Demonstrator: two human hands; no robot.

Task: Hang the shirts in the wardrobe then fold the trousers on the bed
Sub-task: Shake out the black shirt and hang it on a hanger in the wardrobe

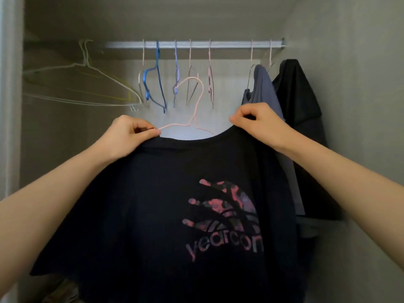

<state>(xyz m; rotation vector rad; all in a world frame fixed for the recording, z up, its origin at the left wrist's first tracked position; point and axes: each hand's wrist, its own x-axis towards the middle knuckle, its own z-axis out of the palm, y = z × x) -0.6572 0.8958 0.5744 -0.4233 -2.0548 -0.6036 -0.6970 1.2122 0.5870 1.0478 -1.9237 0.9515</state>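
A black T-shirt (157, 204) with a pink printed logo hangs in front of me, inside the open wardrobe. A pink wire hanger (193, 101) sticks up out of its collar, hook below the rail (229, 44). My left hand (129, 133) pinches the shirt's left shoulder together with the hanger's left arm. My right hand (258, 121) pinches the shirt's right shoulder at the collar. The hanger's right arm runs down inside the shirt and is hidden.
Several empty hangers hang on the rail: a blue one (154, 84), thin wire ones, and a white bunch (87, 84) at the left. A grey-blue shirt (264, 88) and a black shirt (295, 99) hang at the right, near the wardrobe's side wall.
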